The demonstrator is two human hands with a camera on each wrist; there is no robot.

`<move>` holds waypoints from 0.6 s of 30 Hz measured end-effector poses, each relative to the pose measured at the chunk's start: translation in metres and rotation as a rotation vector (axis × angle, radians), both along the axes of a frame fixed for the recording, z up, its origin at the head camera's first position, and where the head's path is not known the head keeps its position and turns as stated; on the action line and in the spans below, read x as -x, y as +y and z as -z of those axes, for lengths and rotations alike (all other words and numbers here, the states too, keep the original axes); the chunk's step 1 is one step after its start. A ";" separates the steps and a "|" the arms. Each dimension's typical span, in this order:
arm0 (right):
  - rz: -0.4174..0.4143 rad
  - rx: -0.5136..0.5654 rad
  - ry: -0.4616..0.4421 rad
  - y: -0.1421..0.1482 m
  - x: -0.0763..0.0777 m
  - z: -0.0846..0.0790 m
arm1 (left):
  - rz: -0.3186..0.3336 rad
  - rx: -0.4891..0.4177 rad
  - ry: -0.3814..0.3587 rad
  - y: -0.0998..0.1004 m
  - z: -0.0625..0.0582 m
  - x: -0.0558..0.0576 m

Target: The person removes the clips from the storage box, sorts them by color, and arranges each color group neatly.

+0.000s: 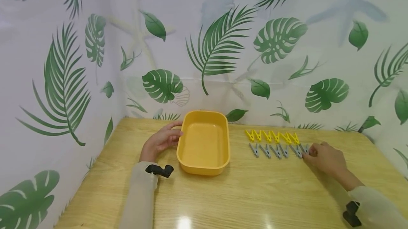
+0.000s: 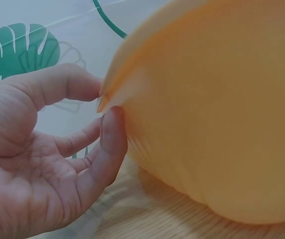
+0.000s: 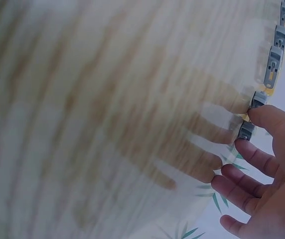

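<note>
An orange-yellow plastic basin (image 1: 204, 170) stands on the wooden table, left of the clothespins. At its left side, my left hand (image 1: 162, 140) holds the rim, one fingertip on the lip and another against the wall just below it in the left wrist view. A row of grey clothespins (image 1: 266, 151) lies right of the basin, with a row of yellow clothespins (image 1: 267, 136) just behind. My right hand (image 1: 328, 160) is at the right end of the grey row. Its thumb and forefinger pinch the last grey clothespin (image 3: 246, 130), the other fingers spread apart.
The wooden table (image 1: 255, 197) reaches back to a white wall covering (image 1: 216, 98) printed with green leaves, which also runs along the left side. Black camera mounts sit on the left sleeve (image 1: 140, 193) and the right sleeve (image 1: 379, 207).
</note>
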State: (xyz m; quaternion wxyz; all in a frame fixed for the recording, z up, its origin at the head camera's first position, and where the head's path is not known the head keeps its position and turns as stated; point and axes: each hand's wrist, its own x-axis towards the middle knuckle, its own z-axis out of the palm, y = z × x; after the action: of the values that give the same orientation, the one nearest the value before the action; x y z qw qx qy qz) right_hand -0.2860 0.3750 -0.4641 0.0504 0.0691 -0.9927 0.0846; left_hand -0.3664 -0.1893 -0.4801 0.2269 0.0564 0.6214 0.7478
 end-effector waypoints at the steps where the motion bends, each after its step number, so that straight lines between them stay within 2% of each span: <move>1: -0.002 -0.001 -0.003 -0.001 -0.001 0.000 | 0.003 0.001 -0.001 -0.001 0.001 0.000; 7: 0.000 -0.009 -0.018 -0.003 -0.002 -0.004 | -0.005 0.001 -0.003 -0.001 0.001 -0.004; 12: 0.020 -0.017 -0.067 -0.001 -0.001 -0.011 | -0.026 0.017 -0.026 0.003 -0.004 -0.005; 15: 0.025 -0.009 -0.125 0.001 0.002 -0.016 | -0.024 0.047 -0.022 0.005 -0.009 -0.004; 18: 0.003 -0.002 -0.237 0.004 0.007 -0.024 | -0.007 0.086 -0.001 0.004 -0.013 -0.004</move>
State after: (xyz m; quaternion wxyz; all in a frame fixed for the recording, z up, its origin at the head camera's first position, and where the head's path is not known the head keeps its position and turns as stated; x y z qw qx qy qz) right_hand -0.2926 0.3790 -0.4399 -0.0671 0.0572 -0.9919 0.0909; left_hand -0.3628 -0.1851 -0.4669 0.2268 0.0442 0.6531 0.7211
